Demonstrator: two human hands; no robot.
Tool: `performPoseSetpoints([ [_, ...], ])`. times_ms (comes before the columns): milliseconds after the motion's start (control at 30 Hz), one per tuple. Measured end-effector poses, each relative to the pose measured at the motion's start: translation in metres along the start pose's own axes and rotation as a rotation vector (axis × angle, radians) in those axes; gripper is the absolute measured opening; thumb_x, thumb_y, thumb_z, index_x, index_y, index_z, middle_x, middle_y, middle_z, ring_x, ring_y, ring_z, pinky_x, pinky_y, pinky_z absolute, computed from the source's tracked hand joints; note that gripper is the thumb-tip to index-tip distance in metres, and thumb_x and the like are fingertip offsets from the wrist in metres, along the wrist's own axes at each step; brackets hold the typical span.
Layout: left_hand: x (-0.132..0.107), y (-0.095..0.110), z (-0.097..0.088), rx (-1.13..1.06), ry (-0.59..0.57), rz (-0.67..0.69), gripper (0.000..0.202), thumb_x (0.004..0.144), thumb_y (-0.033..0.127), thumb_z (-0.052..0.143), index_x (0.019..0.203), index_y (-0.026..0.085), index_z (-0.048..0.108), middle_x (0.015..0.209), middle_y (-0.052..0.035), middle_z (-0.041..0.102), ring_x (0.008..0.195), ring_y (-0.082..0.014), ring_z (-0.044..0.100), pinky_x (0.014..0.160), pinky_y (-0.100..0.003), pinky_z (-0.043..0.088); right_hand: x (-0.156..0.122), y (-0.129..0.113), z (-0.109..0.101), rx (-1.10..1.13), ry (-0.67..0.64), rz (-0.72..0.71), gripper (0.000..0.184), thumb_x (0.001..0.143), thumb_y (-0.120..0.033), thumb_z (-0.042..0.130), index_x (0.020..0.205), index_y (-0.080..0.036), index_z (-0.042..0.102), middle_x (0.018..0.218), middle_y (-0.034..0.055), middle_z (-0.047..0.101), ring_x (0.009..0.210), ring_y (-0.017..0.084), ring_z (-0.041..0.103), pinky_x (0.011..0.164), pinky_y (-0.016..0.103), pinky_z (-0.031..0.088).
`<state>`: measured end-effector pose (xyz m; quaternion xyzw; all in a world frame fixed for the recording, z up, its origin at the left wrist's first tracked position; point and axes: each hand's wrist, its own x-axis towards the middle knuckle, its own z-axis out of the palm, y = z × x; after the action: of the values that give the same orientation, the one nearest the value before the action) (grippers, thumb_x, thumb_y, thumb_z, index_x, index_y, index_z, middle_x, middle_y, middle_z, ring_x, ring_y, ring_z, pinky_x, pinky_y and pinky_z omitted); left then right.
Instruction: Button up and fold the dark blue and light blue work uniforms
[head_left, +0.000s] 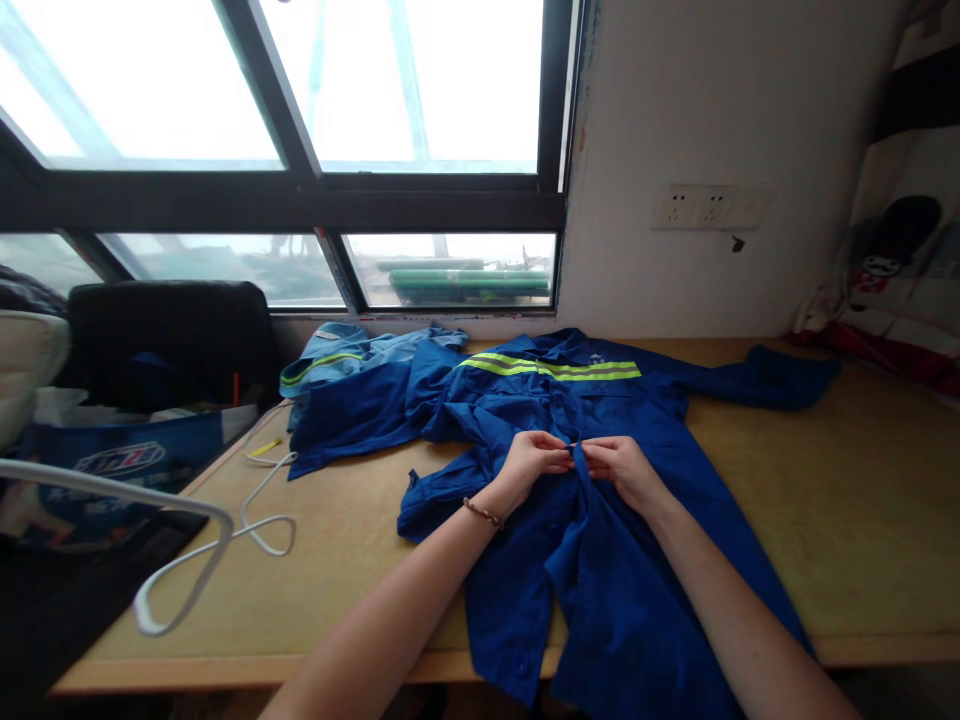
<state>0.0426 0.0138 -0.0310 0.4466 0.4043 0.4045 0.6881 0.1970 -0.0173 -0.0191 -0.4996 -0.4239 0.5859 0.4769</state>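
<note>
A dark blue work jacket with a yellow-green reflective stripe across its chest lies spread over the table, its lower hem hanging past the near edge. Along its front opening, my left hand pinches the fabric edge, fingers closed. My right hand grips the same raised edge from the other side, almost touching the left fingertips. Whether a button sits between the fingers is too small to make out. One sleeve stretches right and the other lies to the left.
A light blue garment with a reflective stripe lies at the back left of the wooden table. A white cable loops over the left side. Behind are a window, wall sockets, and a black chair holding bags.
</note>
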Motion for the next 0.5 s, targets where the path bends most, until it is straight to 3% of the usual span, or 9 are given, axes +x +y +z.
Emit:
performPoseSetpoints([
  [100, -0.001, -0.001, 0.001, 0.009, 0.002, 0.01, 0.021, 0.053, 0.014, 0.075, 0.068, 0.008, 0.061, 0.062, -0.0066, 0.065, 0.057, -0.0154, 0.063, 0.06, -0.026, 0.052, 0.002, 0.004, 0.0, -0.181, 0.038, -0.099, 0.019, 0.061, -0.029, 0.065, 0.071, -0.013, 0.067, 0.058, 0.0038, 0.064, 0.05, 0.013, 0.057, 0.048, 0.022, 0.043],
  [300, -0.001, -0.005, 0.003, -0.1, 0.019, -0.01, 0.022, 0.061, 0.023, 0.072, 0.073, 0.009, 0.06, 0.063, -0.0048, 0.062, 0.056, -0.0127, 0.06, 0.059, -0.026, 0.052, 0.003, 0.009, 0.003, -0.667, 0.193, -0.432, 0.01, 0.066, -0.029, 0.061, 0.067, -0.019, 0.063, 0.044, -0.003, 0.054, 0.042, 0.012, 0.051, 0.047, 0.023, 0.036],
  [500, 0.003, -0.012, 0.004, -0.157, 0.104, -0.062, 0.027, 0.058, 0.01, 0.07, 0.079, 0.012, 0.052, 0.056, 0.0007, 0.055, 0.049, -0.0096, 0.056, 0.053, -0.023, 0.049, 0.002, 0.012, 0.005, -0.716, 0.16, -0.469, 0.008, 0.068, -0.025, 0.058, 0.075, -0.021, 0.058, 0.044, -0.006, 0.051, 0.041, 0.011, 0.048, 0.047, 0.022, 0.034],
])
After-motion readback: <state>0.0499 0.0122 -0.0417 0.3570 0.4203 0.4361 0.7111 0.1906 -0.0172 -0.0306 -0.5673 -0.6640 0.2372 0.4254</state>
